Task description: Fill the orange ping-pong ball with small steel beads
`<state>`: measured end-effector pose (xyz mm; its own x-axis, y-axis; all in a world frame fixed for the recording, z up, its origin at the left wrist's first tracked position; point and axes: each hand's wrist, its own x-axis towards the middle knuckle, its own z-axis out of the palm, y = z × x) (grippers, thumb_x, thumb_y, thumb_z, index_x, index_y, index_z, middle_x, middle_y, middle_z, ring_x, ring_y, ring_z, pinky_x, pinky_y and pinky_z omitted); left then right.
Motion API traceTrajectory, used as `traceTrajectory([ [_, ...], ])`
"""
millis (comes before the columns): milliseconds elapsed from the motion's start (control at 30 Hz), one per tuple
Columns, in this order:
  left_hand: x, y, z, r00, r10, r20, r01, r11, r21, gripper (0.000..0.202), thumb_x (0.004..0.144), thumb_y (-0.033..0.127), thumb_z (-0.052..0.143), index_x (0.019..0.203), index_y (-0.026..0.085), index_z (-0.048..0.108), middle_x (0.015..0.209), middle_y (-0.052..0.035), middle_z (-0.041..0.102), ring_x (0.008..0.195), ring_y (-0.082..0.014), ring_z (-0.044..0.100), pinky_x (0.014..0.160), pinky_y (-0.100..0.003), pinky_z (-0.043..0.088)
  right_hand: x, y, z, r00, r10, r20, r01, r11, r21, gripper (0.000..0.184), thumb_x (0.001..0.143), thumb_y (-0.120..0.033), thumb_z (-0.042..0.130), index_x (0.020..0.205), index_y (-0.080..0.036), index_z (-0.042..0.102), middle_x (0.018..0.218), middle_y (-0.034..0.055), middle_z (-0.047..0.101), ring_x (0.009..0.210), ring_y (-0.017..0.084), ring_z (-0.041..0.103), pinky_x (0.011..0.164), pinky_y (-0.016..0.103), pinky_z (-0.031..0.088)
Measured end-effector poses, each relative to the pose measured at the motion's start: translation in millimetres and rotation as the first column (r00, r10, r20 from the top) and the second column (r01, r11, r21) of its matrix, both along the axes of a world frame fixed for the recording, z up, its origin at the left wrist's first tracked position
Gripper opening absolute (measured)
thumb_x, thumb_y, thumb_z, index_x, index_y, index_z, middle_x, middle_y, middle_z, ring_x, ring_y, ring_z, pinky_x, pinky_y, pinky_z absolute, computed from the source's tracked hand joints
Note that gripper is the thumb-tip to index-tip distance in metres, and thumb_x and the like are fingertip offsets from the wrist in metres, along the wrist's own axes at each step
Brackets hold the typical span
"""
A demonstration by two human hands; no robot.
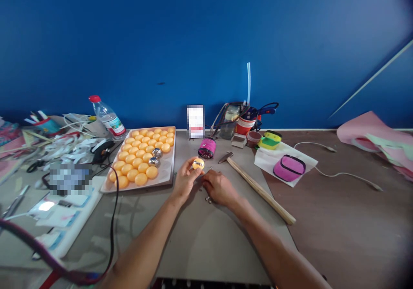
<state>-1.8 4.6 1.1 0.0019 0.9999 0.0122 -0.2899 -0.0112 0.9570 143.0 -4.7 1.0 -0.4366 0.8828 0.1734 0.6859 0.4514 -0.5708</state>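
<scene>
Between its thumb and fingers my left hand point(186, 181) holds a yellow-orange ball point(198, 164) with a short row of shiny silver studs on its face. Close beside it, my right hand point(219, 187) has its fingers bent together just above the table; what they pinch, if anything, is hidden. A few small silver pieces point(208, 200) lie by the right hand. Behind the hands a small magenta pouch point(207, 148) lies tipped, with small dark pieces at its mouth. To the right rests a hammer point(258, 188) with a wooden handle.
A white tray point(169, 168) of orange balls, with two silver-covered balls point(154, 161), stands left. Behind it is a bottle point(109, 119). A magenta mesh-topped case point(289, 168) lies on white paper at right. A dark cable point(112, 229) loops at front left. A blue wall point(206, 44) closes the back.
</scene>
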Motion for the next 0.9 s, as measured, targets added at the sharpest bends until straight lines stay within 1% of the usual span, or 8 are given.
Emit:
traceTrajectory([
  [100,-1,2,-0.5,1.0,0.007,-0.03,-0.007,1.0,-0.005,0.046,0.067,0.031,0.072,0.107,0.018,0.054,0.099,-0.0035,0.061,0.078,-0.0147,0.064,0.075,-0.028,0.049,14,7,3.6,0.984,-0.172,0.037,0.166,0.977,0.132,0.017,0.083,-0.016,0.05,0.09,-0.017,0.066,0.09,0.008,0.062,0.089,0.019,0.055,0.08,0.03,0.036],
  [200,-2,4,-2.4,0.997,0.029,-0.07,-0.029,1.0,-0.005,0.046,0.067,0.031,0.071,0.107,0.019,0.052,0.099,-0.0044,0.061,0.08,-0.0172,0.065,0.077,-0.03,0.049,36,16,4.8,0.864,-0.5,0.068,0.473,0.85,0.233,0.022,0.082,-0.019,0.05,0.1,-0.018,0.063,0.104,0.0116,0.059,0.098,0.025,0.052,0.082,0.035,0.035],
  [267,-3,5,-3.9,0.995,0.037,-0.091,-0.039,0.999,-0.017,0.048,0.067,0.031,0.071,0.109,0.019,0.052,0.097,-0.004,0.061,0.077,-0.0159,0.065,0.075,-0.029,0.049,50,21,3.0,0.757,-0.64,0.132,0.599,0.761,0.25,0.029,0.081,-0.022,0.052,0.108,-0.017,0.06,0.108,0.0142,0.058,0.1,0.027,0.051,0.081,0.036,0.035],
  [300,-4,5,-4.4,0.995,0.037,-0.096,-0.039,0.999,-0.023,0.048,0.067,0.031,0.071,0.11,0.019,0.053,0.096,-0.0036,0.061,0.076,-0.0148,0.064,0.074,-0.028,0.049,56,23,1.5,0.722,-0.666,0.188,0.627,0.744,0.23,0.03,0.081,-0.023,0.053,0.108,-0.016,0.06,0.107,0.0152,0.058,0.099,0.028,0.052,0.079,0.036,0.036],
  [467,-6,4,-3.8,0.998,0.025,-0.051,-0.027,0.999,-0.043,0.05,0.067,0.033,0.071,0.113,0.02,0.055,0.093,-0.0012,0.058,0.066,-0.0087,0.058,0.07,-0.025,0.049,68,29,-7.7,0.746,-0.564,0.355,0.579,0.812,0.073,0.021,0.082,-0.023,0.05,0.095,-0.016,0.064,0.097,0.0146,0.062,0.086,0.023,0.06,0.07,0.031,0.04],
  [667,-8,5,-7.1,0.999,-0.025,0.041,0.027,0.998,-0.061,0.047,0.069,0.035,0.07,0.11,0.02,0.053,0.091,-0.0002,0.058,0.061,-0.0072,0.056,0.068,-0.026,0.048,70,32,-11.6,0.755,-0.57,0.323,0.575,0.813,0.089,0.022,0.085,-0.021,0.044,0.094,-0.013,0.062,0.094,0.0144,0.063,0.079,0.02,0.062,0.066,0.028,0.04],
  [800,-8,9,-10.6,1.0,-0.005,0.008,0.005,0.998,-0.057,0.042,0.065,0.032,0.073,0.1,0.016,0.056,0.09,-0.0015,0.06,0.063,-0.0084,0.057,0.065,-0.025,0.047,73,32,3.2,0.823,-0.543,0.164,0.535,0.839,0.095,0.025,0.086,-0.017,0.036,0.085,-0.015,0.06,0.087,0.0113,0.063,0.076,0.019,0.06,0.066,0.028,0.04],
  [900,-6,11,-10.6,1.0,0.015,0.018,-0.014,0.998,-0.063,0.043,0.062,0.03,0.075,0.098,0.015,0.056,0.09,-0.0019,0.059,0.065,-0.009,0.057,0.065,-0.026,0.048,65,24,24.4,0.934,-0.349,-0.075,0.354,0.933,0.067,0.025,0.087,-0.017,0.035,0.072,-0.018,0.055,0.074,0.0055,0.06,0.07,0.017,0.057,0.069,0.027,0.041],
])
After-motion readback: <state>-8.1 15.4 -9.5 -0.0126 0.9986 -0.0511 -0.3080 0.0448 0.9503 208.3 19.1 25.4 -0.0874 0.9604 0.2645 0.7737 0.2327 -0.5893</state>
